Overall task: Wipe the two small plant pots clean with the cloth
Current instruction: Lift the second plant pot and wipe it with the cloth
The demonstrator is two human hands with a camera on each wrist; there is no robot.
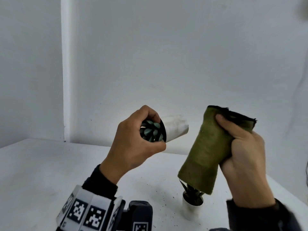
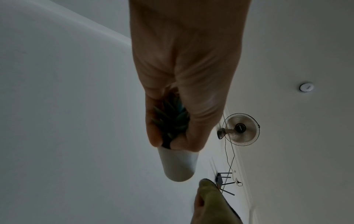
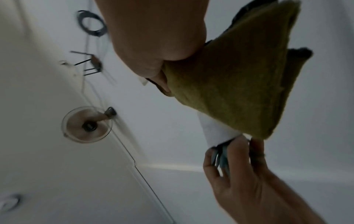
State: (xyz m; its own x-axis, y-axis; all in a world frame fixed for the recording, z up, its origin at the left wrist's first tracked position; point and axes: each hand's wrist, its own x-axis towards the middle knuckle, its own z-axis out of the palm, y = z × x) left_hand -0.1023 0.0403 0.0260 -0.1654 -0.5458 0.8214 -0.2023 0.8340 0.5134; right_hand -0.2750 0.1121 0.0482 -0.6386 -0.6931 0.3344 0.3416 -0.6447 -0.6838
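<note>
My left hand (image 1: 141, 140) grips a small white plant pot (image 1: 176, 130) by its rim, above the table, with its base pointing away toward the wall. Its teal succulent (image 1: 150, 131) sits inside my curled fingers. The left wrist view has the same pot (image 2: 179, 165) below my fingers (image 2: 153, 133). My right hand (image 1: 245, 147) holds a folded olive-green cloth (image 1: 208, 150) upright, to the right of that pot and apart from it. A second white pot (image 1: 191, 209) with a dark plant stands on the table, partly hidden by the cloth's lower edge.
The white table (image 1: 50, 172) carries scattered dark soil specks (image 1: 160, 195) near the standing pot. A white wall with a corner (image 1: 65, 80) rises behind the table. A wall fan (image 2: 241, 130) and a router (image 2: 222, 181) appear in the left wrist view.
</note>
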